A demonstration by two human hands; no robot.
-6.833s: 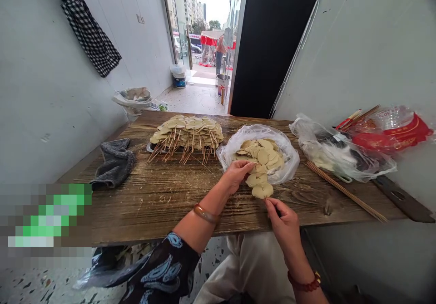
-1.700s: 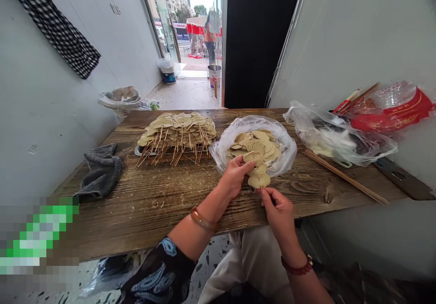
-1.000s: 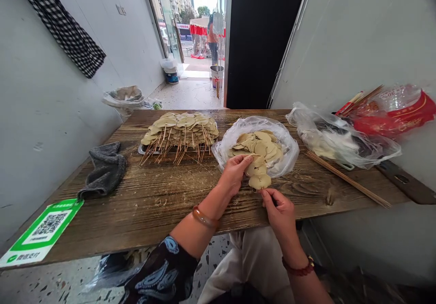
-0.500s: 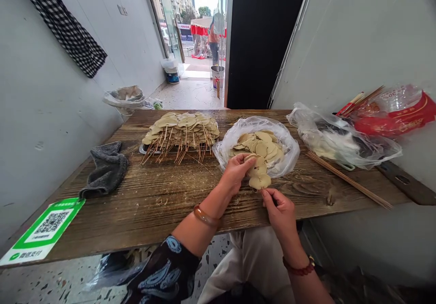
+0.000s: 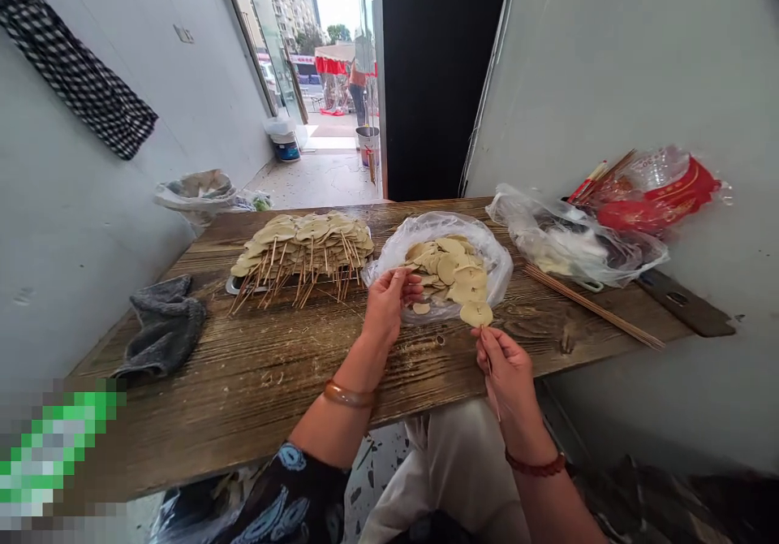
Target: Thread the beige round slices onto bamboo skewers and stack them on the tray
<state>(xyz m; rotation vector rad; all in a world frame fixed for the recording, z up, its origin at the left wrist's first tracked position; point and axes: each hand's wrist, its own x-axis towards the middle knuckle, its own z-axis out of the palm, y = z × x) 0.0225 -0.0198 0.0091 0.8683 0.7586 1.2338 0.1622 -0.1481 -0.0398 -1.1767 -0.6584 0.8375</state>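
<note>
In my right hand (image 5: 505, 365), closed with thumb and fingers pinched, is a thin wooden skewer (image 5: 499, 402). Thin, round, pale tan slices (image 5: 475, 314) are threaded on its upper end, over the near edge of a clear plastic bag (image 5: 502, 272). Loose slices of the same kind (image 5: 447, 264) fill the bag. My left hand (image 5: 388, 304) is at the bag's left edge, its fingers partly bent and apart, and I see nothing held in it. To its left, a stack of skewered slices (image 5: 304, 243) lies on a metal tray (image 5: 234, 286), sticks toward me.
A bundle of bare skewers (image 5: 596, 307) lies right of the bag. Behind it are a plastic bag (image 5: 572, 243), red packaging (image 5: 663, 203) and a dark flat blade (image 5: 687, 304). A grey cloth (image 5: 161, 325) rests on the wooden table (image 5: 256, 398) at left.
My left hand has let go of the slices on the skewer and moved left. My right hand still holds the skewer. The whole view has shifted slightly.
</note>
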